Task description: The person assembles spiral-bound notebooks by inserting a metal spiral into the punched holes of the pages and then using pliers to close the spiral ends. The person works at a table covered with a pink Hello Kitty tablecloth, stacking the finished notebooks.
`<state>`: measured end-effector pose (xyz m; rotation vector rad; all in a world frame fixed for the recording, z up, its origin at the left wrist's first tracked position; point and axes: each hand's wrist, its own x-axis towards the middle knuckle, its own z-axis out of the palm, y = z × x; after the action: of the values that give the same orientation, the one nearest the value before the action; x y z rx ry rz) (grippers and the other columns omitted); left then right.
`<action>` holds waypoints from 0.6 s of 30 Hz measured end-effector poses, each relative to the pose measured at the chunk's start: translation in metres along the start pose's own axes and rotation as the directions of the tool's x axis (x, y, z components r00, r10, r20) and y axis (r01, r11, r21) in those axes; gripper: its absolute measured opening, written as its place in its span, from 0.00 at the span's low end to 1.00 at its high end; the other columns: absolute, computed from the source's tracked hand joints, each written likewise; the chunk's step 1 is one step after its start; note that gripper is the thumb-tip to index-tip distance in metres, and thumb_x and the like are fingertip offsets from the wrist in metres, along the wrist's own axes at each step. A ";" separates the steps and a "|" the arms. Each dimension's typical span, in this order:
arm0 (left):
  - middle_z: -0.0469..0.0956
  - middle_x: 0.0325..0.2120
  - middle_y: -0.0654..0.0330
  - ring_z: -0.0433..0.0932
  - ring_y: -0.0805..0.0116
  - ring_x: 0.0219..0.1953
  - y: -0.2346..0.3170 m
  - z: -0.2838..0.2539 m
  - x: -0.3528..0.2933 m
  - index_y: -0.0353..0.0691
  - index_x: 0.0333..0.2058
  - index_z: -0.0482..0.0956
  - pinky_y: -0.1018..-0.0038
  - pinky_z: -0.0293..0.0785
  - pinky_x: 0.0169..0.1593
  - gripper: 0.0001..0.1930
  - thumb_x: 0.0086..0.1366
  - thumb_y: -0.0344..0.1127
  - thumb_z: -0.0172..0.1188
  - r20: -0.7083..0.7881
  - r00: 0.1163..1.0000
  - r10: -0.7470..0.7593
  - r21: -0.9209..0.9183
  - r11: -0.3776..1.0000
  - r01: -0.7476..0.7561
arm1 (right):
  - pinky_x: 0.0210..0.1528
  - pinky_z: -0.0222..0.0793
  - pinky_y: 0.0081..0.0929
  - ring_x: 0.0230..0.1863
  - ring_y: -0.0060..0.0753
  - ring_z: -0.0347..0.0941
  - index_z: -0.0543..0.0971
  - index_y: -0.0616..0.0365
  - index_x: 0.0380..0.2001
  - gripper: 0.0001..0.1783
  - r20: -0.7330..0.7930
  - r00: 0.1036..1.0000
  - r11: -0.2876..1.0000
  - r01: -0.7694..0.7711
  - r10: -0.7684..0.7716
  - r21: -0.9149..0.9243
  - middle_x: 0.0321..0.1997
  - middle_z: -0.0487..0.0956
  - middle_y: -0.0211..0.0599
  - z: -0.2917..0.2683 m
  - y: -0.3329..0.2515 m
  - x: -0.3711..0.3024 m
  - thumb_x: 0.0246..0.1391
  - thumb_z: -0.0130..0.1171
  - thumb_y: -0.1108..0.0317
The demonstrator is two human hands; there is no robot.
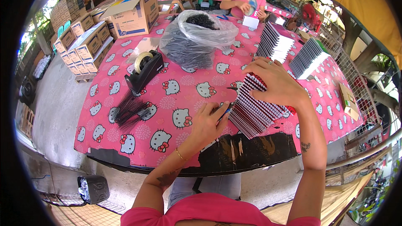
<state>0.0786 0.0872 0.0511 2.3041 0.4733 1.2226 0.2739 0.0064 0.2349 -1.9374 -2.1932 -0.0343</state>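
Observation:
A stack of red spiral-bound notebooks (256,117) stands near the table's front edge, its rows of wire binding turned toward me. My right hand (274,81) grips the stack from above, fingers and thumb curled over its top and side. Close to the stack's left side, my left hand (211,119) is closed round a small hand tool (229,109) with a blue part; the fingers hide most of it, so its exact kind is unclear. Several loose black binding coils (129,111) lie on the table to the left.
A black tape dispenser (144,73) and a clear bag of black coils (190,46) stand further back. Two notebook stacks (274,44) (307,58) are at the right. A cardboard box (136,16) sits back left. Across the table, a person (247,0) handles a white item.

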 end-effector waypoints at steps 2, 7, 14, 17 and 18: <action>0.81 0.30 0.51 0.79 0.68 0.28 -0.006 0.003 -0.005 0.31 0.49 0.79 0.70 0.75 0.33 0.16 0.70 0.36 0.54 0.267 0.914 -0.304 -0.310 0.872 0.380 | 0.69 0.47 0.61 0.67 0.52 0.60 0.74 0.52 0.53 0.30 0.003 1.000 1.000 0.003 -0.003 0.000 0.56 0.72 0.40 0.000 0.001 0.000 0.44 0.63 0.58; 0.80 0.36 0.48 0.84 0.56 0.36 -0.008 0.006 -0.012 0.27 0.47 0.75 0.63 0.82 0.41 0.19 0.72 0.42 0.50 0.628 0.617 -0.473 -0.643 0.130 0.754 | 0.69 0.48 0.61 0.67 0.53 0.61 0.74 0.52 0.53 0.30 0.003 1.000 1.000 0.009 -0.009 0.016 0.56 0.72 0.39 0.000 0.000 0.001 0.44 0.63 0.59; 0.80 0.37 0.45 0.84 0.54 0.35 -0.012 0.013 -0.009 0.26 0.49 0.71 0.62 0.84 0.40 0.20 0.72 0.41 0.50 0.654 0.608 -0.450 -0.678 0.008 0.735 | 0.69 0.49 0.60 0.67 0.53 0.61 0.75 0.50 0.53 0.29 -0.006 1.000 1.000 0.007 -0.007 0.016 0.56 0.73 0.39 0.000 0.000 0.000 0.44 0.64 0.59; 0.80 0.34 0.52 0.83 0.62 0.31 -0.014 0.014 -0.009 0.27 0.46 0.75 0.72 0.78 0.30 0.21 0.72 0.44 0.51 0.668 0.581 -0.465 -0.674 -0.048 0.737 | 0.69 0.48 0.60 0.67 0.53 0.61 0.75 0.50 0.53 0.29 -0.007 1.000 1.000 0.006 -0.006 0.025 0.56 0.73 0.39 -0.001 0.000 0.001 0.44 0.64 0.59; 0.80 0.34 0.53 0.81 0.64 0.28 -0.015 0.015 -0.010 0.27 0.46 0.75 0.72 0.76 0.28 0.20 0.72 0.43 0.51 0.596 0.640 -0.485 -0.650 0.176 0.739 | 0.69 0.48 0.60 0.67 0.53 0.61 0.75 0.51 0.53 0.29 -0.007 1.000 1.000 0.007 -0.006 0.027 0.56 0.73 0.39 -0.001 0.000 0.000 0.44 0.64 0.59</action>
<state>0.0845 0.0903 0.0291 1.0772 0.4674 0.4687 0.2743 0.0068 0.2358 -1.9132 -2.1843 -0.0122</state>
